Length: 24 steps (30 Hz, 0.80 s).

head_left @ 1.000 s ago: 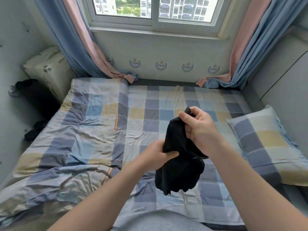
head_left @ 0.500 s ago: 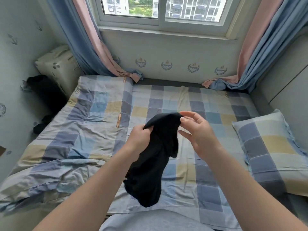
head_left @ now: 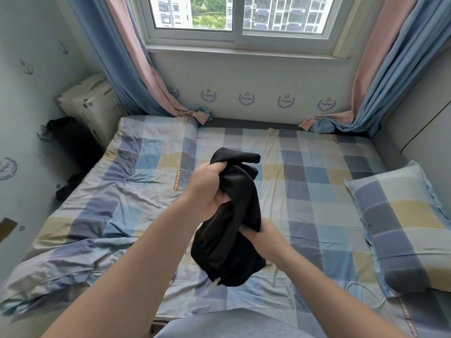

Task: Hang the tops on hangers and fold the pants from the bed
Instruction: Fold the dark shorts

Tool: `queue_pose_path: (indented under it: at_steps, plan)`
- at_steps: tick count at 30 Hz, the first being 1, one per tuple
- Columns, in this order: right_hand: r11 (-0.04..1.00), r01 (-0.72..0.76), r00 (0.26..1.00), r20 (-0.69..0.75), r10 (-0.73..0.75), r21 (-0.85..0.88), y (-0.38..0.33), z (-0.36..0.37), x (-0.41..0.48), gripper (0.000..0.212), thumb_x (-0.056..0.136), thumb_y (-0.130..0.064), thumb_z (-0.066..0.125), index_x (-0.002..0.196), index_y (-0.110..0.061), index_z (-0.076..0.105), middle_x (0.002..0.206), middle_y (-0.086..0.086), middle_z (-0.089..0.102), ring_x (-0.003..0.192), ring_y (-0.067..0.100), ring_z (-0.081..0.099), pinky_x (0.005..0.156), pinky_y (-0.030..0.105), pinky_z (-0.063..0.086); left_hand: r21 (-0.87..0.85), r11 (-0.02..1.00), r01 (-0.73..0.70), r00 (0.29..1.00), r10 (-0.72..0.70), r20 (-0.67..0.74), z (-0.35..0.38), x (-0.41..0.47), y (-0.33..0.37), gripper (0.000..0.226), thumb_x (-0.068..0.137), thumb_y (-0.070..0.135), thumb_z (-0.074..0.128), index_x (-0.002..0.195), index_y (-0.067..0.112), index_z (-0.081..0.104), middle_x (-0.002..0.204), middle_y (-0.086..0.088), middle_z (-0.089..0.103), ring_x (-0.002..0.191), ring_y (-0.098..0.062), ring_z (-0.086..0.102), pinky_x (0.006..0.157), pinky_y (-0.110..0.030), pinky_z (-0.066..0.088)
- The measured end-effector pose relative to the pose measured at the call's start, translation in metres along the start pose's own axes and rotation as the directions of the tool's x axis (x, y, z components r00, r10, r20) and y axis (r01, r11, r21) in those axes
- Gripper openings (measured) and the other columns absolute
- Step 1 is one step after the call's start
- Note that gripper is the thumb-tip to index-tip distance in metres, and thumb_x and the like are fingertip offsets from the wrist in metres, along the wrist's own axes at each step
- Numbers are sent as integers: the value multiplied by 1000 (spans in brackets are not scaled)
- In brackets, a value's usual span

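Observation:
A bunched black garment point(head_left: 231, 230) hangs in the air above the checked bed point(head_left: 317, 191). My left hand point(head_left: 207, 189) grips its upper part, fingers curled into the cloth. Lower and to the right, my right hand point(head_left: 266, 234) grips the garment's side, with the cloth draped over its fingers. The garment's lower end sags in a loose lump between my forearms. Its shape is too crumpled to tell top from pants.
A checked quilt point(head_left: 97, 228) lies rumpled on the bed's left half and a matching pillow point(head_left: 400, 228) on the right. Dark clothes point(head_left: 70, 137) hang and lie by the left wall, near a pale suitcase point(head_left: 90, 106). Curtains flank the window point(head_left: 244, 18).
My right hand dropped from the garment's top edge to its lower side and took hold there. My left hand rose and tightened its grip at the top, bunching the cloth.

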State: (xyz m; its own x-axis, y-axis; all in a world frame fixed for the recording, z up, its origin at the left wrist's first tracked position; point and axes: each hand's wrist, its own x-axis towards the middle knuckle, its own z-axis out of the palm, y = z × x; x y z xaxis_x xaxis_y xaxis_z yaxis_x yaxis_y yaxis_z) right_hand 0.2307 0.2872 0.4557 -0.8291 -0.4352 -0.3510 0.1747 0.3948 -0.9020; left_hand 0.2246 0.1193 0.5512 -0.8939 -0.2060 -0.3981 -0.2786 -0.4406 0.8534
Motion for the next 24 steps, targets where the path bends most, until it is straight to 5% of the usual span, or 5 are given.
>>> queue_pose_path:
  at_steps: [4,9,16,21,24]
  plan:
    - [999,-4,998,-69,6,32,0,-20,4,23,99,-30,61,81,-38,73,82,-12,76,76,4,71,68,22,50,-47,999,-18,1000,19,10,-8,8,-7,28,105,28,49,120,7,62,104,-9,75,97,-26,73,71,-37,59]
    - [975,75,982,-184,-36,210,-11,-39,10,16,99,-26,63,97,-15,75,93,3,78,91,21,74,84,43,58,313,949,-23,993,-15,118,-22,11,-36,35,98,46,58,123,22,66,116,4,73,105,-16,69,85,-31,53]
    - [886,183,949,-312,-45,426,-43,-62,13,16,98,-23,64,106,-13,73,102,5,77,99,22,73,83,39,58,560,824,-81,936,-131,328,-30,1,-77,44,85,37,77,125,39,59,113,21,70,104,2,67,78,-13,54]
    - [876,182,940,-340,-22,446,-43,-66,14,14,99,-26,62,105,-19,73,103,0,77,100,19,73,84,38,59,600,799,-35,993,-42,113,-38,13,-81,9,95,28,68,98,37,67,96,15,73,92,-5,69,68,-15,51]
    - [893,168,925,-380,4,417,-34,-68,16,14,102,-20,57,106,-21,70,106,2,76,102,20,72,87,38,59,510,858,63,998,-45,-48,-44,19,-75,10,98,30,63,94,26,71,93,3,76,91,-17,72,72,-27,56]
